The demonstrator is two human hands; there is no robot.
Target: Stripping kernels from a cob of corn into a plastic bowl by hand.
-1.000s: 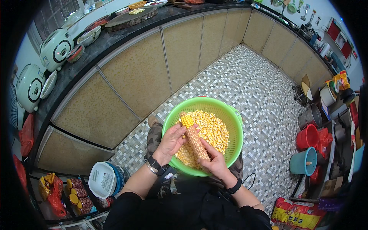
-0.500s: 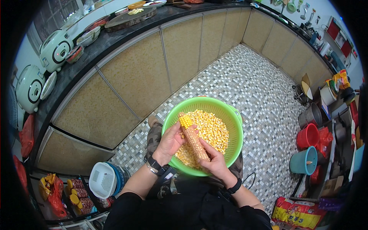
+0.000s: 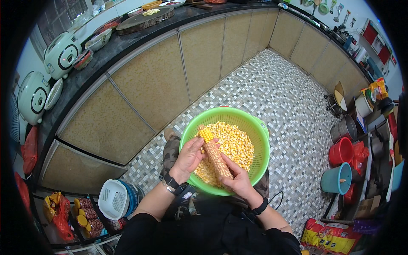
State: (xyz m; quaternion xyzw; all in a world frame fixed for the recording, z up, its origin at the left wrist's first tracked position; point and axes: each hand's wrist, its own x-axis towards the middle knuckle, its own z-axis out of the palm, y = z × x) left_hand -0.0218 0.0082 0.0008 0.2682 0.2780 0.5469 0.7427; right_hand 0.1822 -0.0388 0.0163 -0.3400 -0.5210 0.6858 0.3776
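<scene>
A corn cob (image 3: 216, 159) is held slantwise over a green plastic colander (image 3: 261, 159). Most of the cob is bare and brownish; yellow kernels still cover a band near its far end. My left hand (image 3: 188, 158) grips the cob beside that band, its thumb against the kernels. Around the near end, my right hand (image 3: 239, 178) is closed with the thumb on top. Loose corn kernels (image 3: 234, 142) fill the colander's bottom beneath the cob. The colander rests on or between my legs. Some left-hand fingers are hidden behind the cob.
A long counter (image 3: 140, 32) curves along the left and back, with two rice cookers (image 3: 62, 55) on it. Shelves with jars (image 3: 89, 216) and a white basket (image 3: 113, 199) stand at lower left. To the right are a red bucket (image 3: 341, 150) and a blue bucket (image 3: 331, 180).
My left thumb and fingers have shifted slightly against the kernels near the cob's far end. The cob, the right hand and the colander stay nearly where they were.
</scene>
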